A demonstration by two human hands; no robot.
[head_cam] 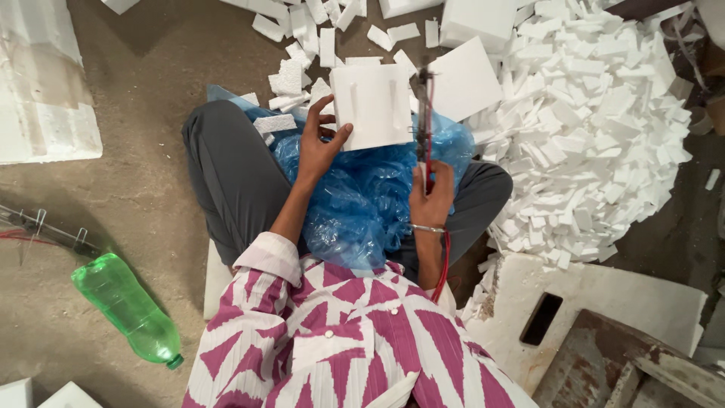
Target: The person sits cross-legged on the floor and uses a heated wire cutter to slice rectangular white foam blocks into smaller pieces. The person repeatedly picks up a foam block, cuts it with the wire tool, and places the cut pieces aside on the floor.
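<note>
Over blue plastic sheet point(355, 196) on lap: white foam slab point(371, 106), nearly square, flat face up, no clear long axis, grooves running away from body. Left hand point(321, 143) pinching its near-left corner; right hand point(432, 198) clenched around upright wire cutter point(424, 125). Best kept level, fed steadily. Cut pieces point(596, 128) heaped rightward.

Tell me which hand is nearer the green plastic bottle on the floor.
Left. The left hand, holding the white foam block, is on the green bottle's side; the right hand, gripping the cutting tool, is farther away.
</note>
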